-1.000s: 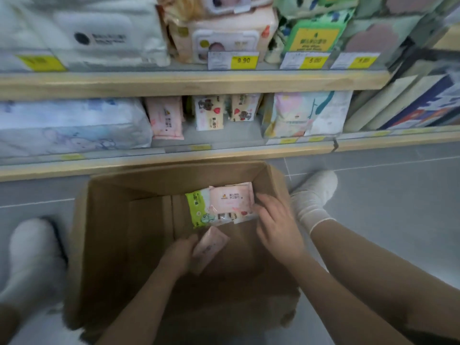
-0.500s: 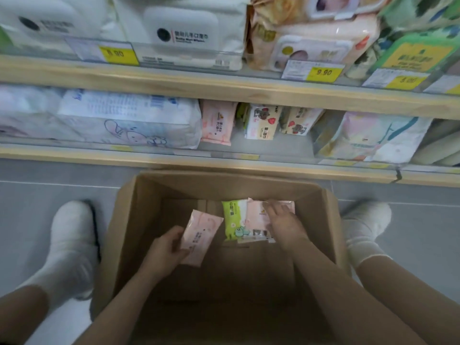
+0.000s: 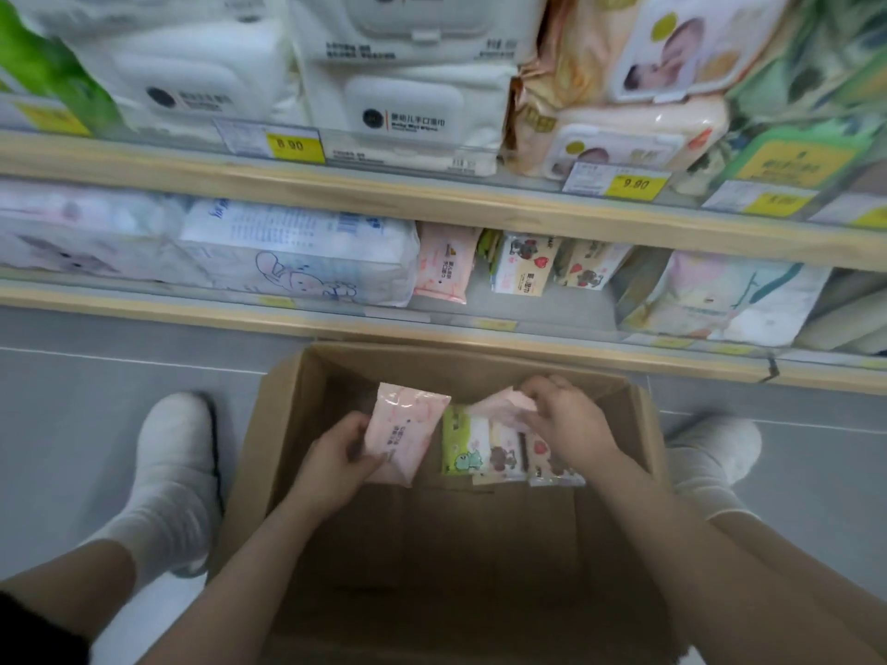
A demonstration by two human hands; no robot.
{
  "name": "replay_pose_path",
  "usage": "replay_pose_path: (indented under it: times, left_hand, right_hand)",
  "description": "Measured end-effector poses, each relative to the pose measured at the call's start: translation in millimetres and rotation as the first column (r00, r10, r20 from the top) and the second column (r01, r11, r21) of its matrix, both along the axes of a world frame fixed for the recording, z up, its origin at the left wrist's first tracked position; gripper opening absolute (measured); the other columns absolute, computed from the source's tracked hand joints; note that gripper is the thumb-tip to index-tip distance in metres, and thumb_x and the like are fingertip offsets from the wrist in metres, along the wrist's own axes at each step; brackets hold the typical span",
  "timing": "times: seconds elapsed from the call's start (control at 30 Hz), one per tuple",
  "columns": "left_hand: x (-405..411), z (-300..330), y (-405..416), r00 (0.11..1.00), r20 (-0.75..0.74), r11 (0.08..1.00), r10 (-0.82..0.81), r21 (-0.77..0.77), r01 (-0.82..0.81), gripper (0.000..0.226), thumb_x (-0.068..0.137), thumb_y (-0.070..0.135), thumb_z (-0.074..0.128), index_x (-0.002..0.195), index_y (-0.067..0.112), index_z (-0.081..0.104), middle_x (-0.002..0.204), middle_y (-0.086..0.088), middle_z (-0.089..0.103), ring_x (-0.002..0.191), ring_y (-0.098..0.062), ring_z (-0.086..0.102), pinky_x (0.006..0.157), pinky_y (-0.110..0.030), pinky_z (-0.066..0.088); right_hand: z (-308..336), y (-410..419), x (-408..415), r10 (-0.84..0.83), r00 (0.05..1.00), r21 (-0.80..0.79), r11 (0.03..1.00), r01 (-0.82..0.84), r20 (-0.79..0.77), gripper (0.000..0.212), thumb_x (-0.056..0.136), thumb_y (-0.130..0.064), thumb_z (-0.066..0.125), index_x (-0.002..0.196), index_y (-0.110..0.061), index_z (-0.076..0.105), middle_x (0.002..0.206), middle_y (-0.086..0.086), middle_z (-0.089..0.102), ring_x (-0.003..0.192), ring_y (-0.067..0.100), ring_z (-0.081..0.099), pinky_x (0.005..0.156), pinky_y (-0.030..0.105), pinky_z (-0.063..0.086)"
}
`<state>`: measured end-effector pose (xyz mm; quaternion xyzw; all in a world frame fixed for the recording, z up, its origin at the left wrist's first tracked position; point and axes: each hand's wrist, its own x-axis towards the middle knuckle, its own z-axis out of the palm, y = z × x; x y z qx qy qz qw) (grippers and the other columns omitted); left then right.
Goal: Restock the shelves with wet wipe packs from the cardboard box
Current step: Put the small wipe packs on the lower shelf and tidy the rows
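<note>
Over the cardboard box [image 3: 288,424], the left hand [image 3: 336,453] is gripping one pink pack [image 3: 405,431] while the right hand [image 3: 566,424] is pinching a second pink pack [image 3: 501,407] off the remaining packs [image 3: 499,453]; lifting clear before shelving beside the matching pink shelf pack [image 3: 444,266] seems best.

Matt cardboard box [image 3: 288,424] (glossy plastic packs [image 3: 403,434])

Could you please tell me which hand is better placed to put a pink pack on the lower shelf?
Probably the left hand: it grips a small pink wet wipe pack lifted clear, while the right hand is only pinching another.
</note>
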<state>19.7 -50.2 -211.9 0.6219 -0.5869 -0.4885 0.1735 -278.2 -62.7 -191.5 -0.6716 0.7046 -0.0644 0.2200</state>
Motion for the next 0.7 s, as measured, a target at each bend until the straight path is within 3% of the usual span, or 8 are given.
replay_pose_path:
  times: [0.07,0.13,0.23,0.33,0.43,0.53,0.63,0.7]
  left_hand:
    - [3,18,-8,0.999,-0.030,0.998,0.042,-0.040,-0.044,0.022,0.082,0.009,0.068,0.095,0.023,0.057,0.097,0.014,0.064,0.089,0.002,0.057,0.066,-0.014,0.042]
    - [8,34,-19,0.991,-0.084,0.992,0.106,-0.062,-0.111,0.024,0.082,0.008,0.068,0.097,0.023,0.056,0.100,0.016,0.063,0.094,0.001,0.057,0.068,-0.016,0.045]
    - [14,56,-37,0.970,-0.155,0.972,0.187,-0.115,-0.206,0.030,0.080,0.012,0.071,0.095,0.033,0.056,0.103,0.011,0.067,0.100,-0.010,0.062,0.080,-0.034,0.054]
    - [15,71,-57,0.951,-0.217,0.948,0.221,-0.179,-0.262,0.036,0.079,0.007,0.071,0.104,0.028,0.056,0.104,0.005,0.069,0.096,-0.013,0.065,0.081,-0.033,0.052]
    - [17,73,-73,0.944,-0.224,0.931,0.243,-0.219,-0.292,0.034,0.078,0.001,0.070,0.104,0.017,0.054,0.104,-0.004,0.069,0.091,-0.018,0.066,0.072,-0.019,0.049]
    - [19,63,-80,0.949,-0.209,0.937,0.234,-0.212,-0.278,0.032,0.079,-0.002,0.068,0.104,0.014,0.054,0.100,-0.001,0.068,0.085,-0.005,0.063,0.064,-0.006,0.047]
    - [20,52,-82,0.953,-0.219,0.944,0.211,-0.206,-0.257,0.033,0.081,-0.003,0.066,0.104,0.016,0.053,0.093,0.010,0.065,0.077,0.012,0.061,0.065,-0.002,0.045]
    - [21,46,-83,0.956,-0.212,0.947,0.202,-0.205,-0.246,0.032,0.081,0.001,0.067,0.103,0.019,0.053,0.094,0.016,0.063,0.078,0.019,0.058,0.064,0.000,0.043]
  right_hand:
    - [24,-4,4,0.007,0.983,-0.103,0.995,0.013,0.183,0.015,0.084,-0.026,0.068,0.082,-0.026,0.053,0.082,-0.003,0.055,0.073,0.016,0.053,0.060,0.030,0.038]
    - [51,-10,14,-0.020,0.941,-0.181,0.980,0.086,0.337,0.034,0.083,-0.021,0.070,0.068,-0.031,0.041,0.067,-0.006,0.045,0.061,0.009,0.043,0.056,0.022,0.033]
    - [83,-29,29,-0.057,0.860,-0.224,0.955,0.195,0.507,0.037,0.085,-0.016,0.068,0.066,-0.028,0.038,0.063,0.001,0.043,0.060,0.016,0.046,0.056,0.023,0.037]
    - [91,-54,40,-0.068,0.766,-0.232,0.933,0.277,0.639,0.034,0.089,-0.012,0.064,0.068,-0.019,0.038,0.065,0.010,0.045,0.060,0.011,0.057,0.055,0.019,0.045]
    - [77,-80,53,-0.111,0.719,-0.234,0.902,0.362,0.686,0.036,0.090,-0.007,0.061,0.067,-0.019,0.036,0.065,0.004,0.045,0.053,0.001,0.055,0.052,0.008,0.043]
    - [53,-106,62,-0.183,0.764,-0.260,0.870,0.418,0.619,0.038,0.089,-0.010,0.062,0.065,-0.022,0.035,0.062,-0.003,0.040,0.056,0.010,0.045,0.050,0.008,0.037]
    - [28,-130,68,-0.254,0.737,-0.214,0.854,0.475,0.626,0.037,0.090,-0.010,0.061,0.066,-0.021,0.035,0.065,0.000,0.041,0.061,0.022,0.054,0.046,0.009,0.042]
    - [14,-144,74,-0.288,0.727,-0.173,0.856,0.488,0.623,0.035,0.091,-0.011,0.060,0.067,-0.019,0.036,0.069,0.008,0.046,0.057,0.018,0.060,0.045,0.011,0.046]
